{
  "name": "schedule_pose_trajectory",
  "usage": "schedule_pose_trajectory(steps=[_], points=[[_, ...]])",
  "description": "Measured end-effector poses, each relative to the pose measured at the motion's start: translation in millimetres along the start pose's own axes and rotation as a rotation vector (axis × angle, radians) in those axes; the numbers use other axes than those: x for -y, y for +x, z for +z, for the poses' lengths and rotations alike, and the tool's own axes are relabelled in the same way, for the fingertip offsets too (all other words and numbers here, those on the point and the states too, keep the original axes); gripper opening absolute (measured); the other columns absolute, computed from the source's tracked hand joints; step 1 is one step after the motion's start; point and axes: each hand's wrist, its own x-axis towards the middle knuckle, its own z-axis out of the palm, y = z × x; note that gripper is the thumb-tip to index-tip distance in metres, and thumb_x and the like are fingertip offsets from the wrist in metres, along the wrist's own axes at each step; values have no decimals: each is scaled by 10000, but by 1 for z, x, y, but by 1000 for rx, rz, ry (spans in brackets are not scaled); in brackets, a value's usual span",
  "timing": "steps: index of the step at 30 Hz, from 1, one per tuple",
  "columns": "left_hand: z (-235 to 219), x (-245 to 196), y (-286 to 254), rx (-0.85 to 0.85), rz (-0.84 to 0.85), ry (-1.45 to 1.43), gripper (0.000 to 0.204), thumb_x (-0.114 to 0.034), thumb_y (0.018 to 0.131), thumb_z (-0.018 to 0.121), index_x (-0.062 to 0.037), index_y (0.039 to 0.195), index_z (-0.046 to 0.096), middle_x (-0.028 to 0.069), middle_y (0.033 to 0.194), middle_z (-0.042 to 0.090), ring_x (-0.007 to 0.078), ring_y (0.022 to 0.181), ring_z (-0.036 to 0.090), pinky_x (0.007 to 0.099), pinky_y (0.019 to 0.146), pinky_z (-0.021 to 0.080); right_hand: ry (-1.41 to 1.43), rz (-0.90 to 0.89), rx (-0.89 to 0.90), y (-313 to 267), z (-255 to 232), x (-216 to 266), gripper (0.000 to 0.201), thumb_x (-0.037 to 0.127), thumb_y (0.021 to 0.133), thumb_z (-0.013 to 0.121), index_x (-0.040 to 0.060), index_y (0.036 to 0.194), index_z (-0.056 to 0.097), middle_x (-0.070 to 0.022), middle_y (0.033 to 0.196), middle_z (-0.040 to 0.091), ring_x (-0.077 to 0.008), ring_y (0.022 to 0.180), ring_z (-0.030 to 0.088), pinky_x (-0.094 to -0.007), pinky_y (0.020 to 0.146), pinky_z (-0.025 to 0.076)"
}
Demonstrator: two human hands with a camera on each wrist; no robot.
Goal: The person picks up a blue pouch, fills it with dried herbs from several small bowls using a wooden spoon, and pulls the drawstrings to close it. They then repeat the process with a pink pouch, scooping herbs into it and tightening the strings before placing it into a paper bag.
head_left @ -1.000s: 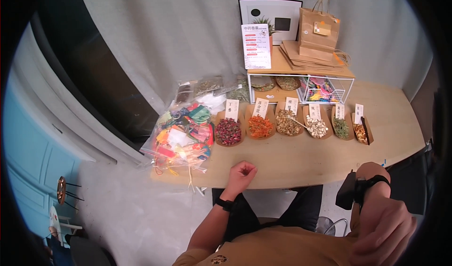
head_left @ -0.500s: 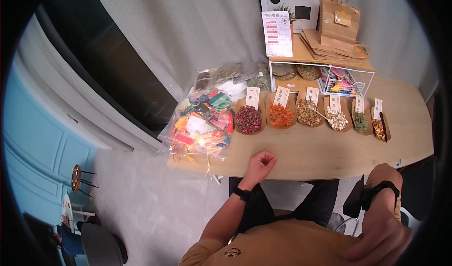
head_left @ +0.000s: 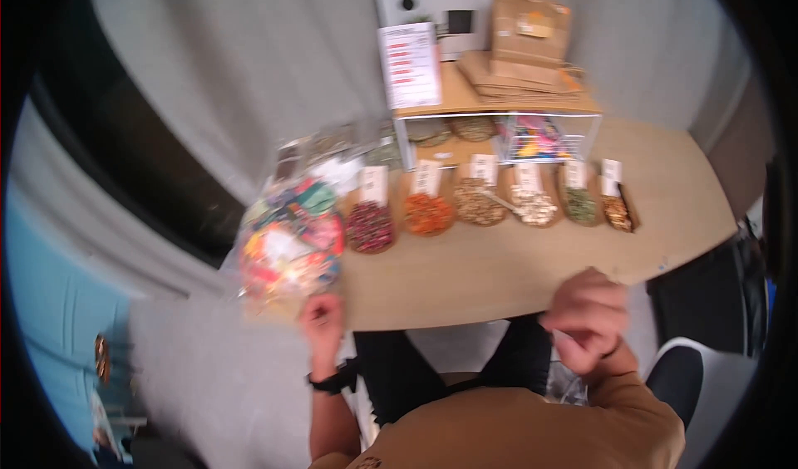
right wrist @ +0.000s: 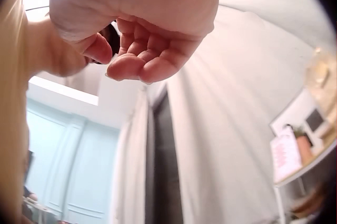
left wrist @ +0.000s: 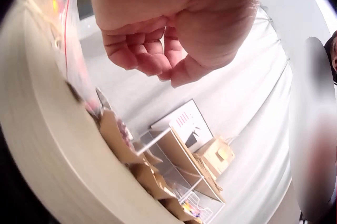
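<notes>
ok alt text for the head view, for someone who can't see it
A person has their left grip and right grip, both loosely curled and empty, near the front edge of a wooden table. On it, a clear plastic bag of colourful fabric pieces lies beside six labelled paper trays of dried flowers and herbs. Behind them, brown paper bags top a shelf.

I see a clear plastic bag with a red strip [left wrist: 72, 50] slumped on the left end of the pale wooden table [head_left: 449, 290], packed with multicoloured cloth pieces [head_left: 312, 220]; the loosely curled left hand [head_left: 322, 324] is just beside it.
</notes>
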Motion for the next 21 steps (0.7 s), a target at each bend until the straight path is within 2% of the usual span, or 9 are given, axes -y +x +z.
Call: schedule_pose_trajectory(steps=[2,4,6,9,11,13,15,18,21], points=[[-17,-24,4,-52,3,19,108,23,838,644,-58,806,581,-13,769,594,64,707,522,213,671,441,-76,156,22,-32,-6,-25,97,44,707,630,6,790,661,-44,588,589,-168,444,560,-264,435,443],[-30,-15,-1,-83,-61,92,110,-3,840,662,-46,795,571,-7,754,581,59,677,504,211,618,431,-166,364,-35,-49,-9,-32,26,35,734,641,13,737,655,-47,582,602,-146,467,589,-247,451,449],[-29,-7,-8,-50,-66,64,111,-10,843,665,-41,793,571,-9,747,578,56,657,490,207,608,421,-187,540,-72,-65,-14,-43,47,31,747,647,19,701,647,-50,569,600,-145,479,599,-245,461,454],[-5,-16,-7,39,-84,52,116,-12,847,663,-37,783,569,-10,731,571,51,637,477,202,602,412,-219,652,-94,-64,-32,-68,98,37,765,652,15,672,631,-59,563,601,-158,495,608,-254,474,463],[17,-23,-10,118,-61,25,135,-13,846,668,-35,761,565,-17,706,561,40,631,471,199,601,409,-325,680,-113,-53,-48,-98,129,61,790,635,-3,678,630,-77,588,631,-199,507,615,-271,509,490],[39,-20,-6,220,-59,13,141,-12,842,674,-36,757,564,-19,699,556,34,631,469,197,598,408,-494,789,-106,-50,-68,-151,116,78,809,609,-21,778,661,-124,709,684,-258,597,650,-318,587,526],[59,-27,-3,283,-99,-41,144,-17,838,690,-39,761,571,-32,688,549,23,618,460,186,576,395,-531,707,-148,-46,-83,-201,207,95,825,563,-25,959,667,-194,892,690,-333,779,666,-380,739,536],[77,-10,-4,288,-179,-130,142,-32,846,694,-43,763,579,-45,678,544,13,595,451,178,548,377,-695,690,-2,-43,-94,-271,310,87,823,528,-8,1099,635,-242,1046,648,-364,982,622,-421,882,489],[78,-8,-6,282,-144,-74,137,-31,845,699,-44,767,587,-58,646,531,2,565,439,172,515,359,-747,782,181,-23,-96,-300,349,134,835,495,9,1133,627,-238,1104,629,-379,1062,578,-432,951,449]])
